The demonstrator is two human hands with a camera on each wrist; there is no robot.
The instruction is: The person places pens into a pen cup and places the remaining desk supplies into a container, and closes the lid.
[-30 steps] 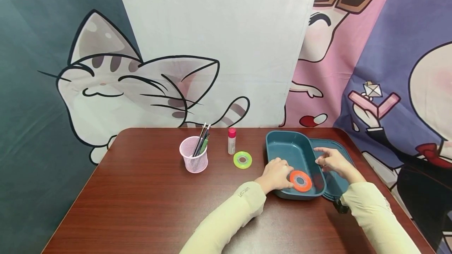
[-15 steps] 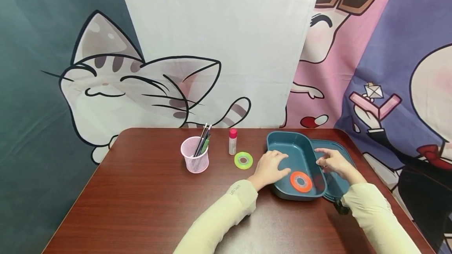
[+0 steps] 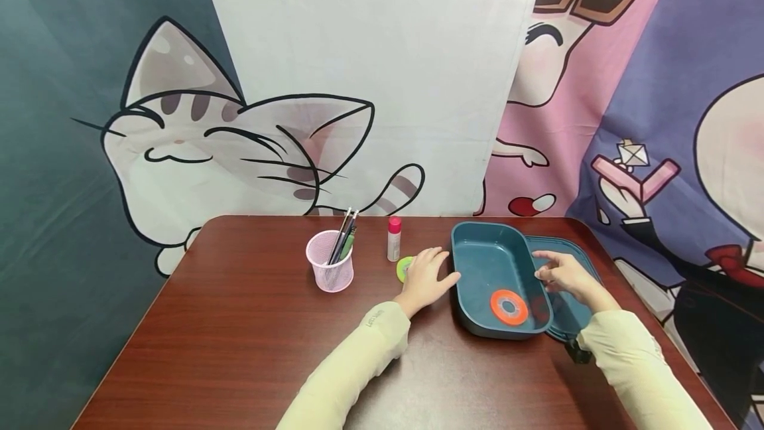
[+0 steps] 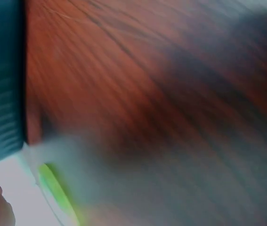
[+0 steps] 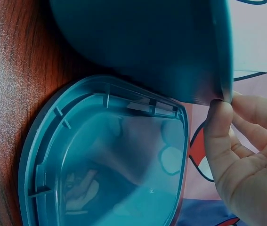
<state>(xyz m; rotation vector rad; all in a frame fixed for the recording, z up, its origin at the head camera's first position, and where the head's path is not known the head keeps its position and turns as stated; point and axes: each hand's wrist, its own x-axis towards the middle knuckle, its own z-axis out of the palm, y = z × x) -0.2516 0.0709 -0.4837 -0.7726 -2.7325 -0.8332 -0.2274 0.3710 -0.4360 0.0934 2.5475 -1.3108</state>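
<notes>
My left hand (image 3: 422, 279), fingers spread and relaxed, hovers beside the teal box's left wall and partly hides a flat green tape roll (image 3: 402, 269) on the table. In the blurred left wrist view, the green tape roll (image 4: 55, 188) shows past the box (image 4: 1, 108). My right hand (image 3: 564, 274) pinches the right rim of the open box (image 3: 477, 247); the right wrist view has its thumb and fingers (image 5: 219, 117) at the rim. An orange tape roll (image 3: 499, 314) lies inside the box, near its front.
The teal lid (image 3: 575, 314) lies partly under the box's right side. Farther left are a glue stick (image 3: 393, 244) with a red cap and a pink mesh cup (image 3: 331, 277) holding several pens (image 3: 342, 241). A printed cloth backdrop (image 3: 388, 71) hangs behind the table.
My left hand has let go of the orange tape roll, which stays in the box. It has moved left, out of the box, to the green tape roll. My right hand stays on the rim.
</notes>
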